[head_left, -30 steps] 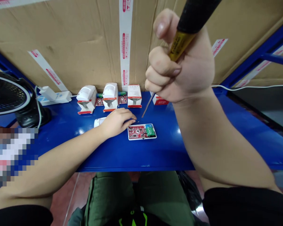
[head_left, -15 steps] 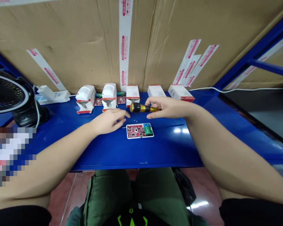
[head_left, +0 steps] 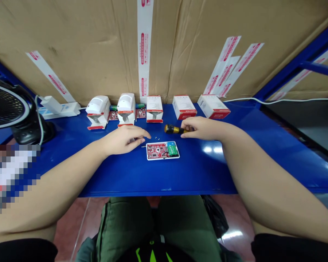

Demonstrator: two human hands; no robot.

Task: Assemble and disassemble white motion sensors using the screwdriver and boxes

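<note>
Left hand [head_left: 123, 141]: empty, fingers loosely together, resting palm-down on the blue metal bench [head_left: 112, 174]
Tiny silver screws [head_left: 156, 138]: just beyond the left fingertips
Red circuit board in white plastic casing [head_left: 162, 150]: flat, mid-bench
Black-and-gold screwdriver [head_left: 173, 128]: just above the board, pointing left
Right hand [head_left: 200, 128]: fingers clamped on the screwdriver's gold end

I'm on the screwdriver [head_left: 172, 128] here, black-and-gold handle showing, tip hidden; the red circuit board [head_left: 155, 151] lies face-up in its white casing, green battery [head_left: 173, 149] seated (tiny screws [head_left: 155, 138] just above it).
</note>
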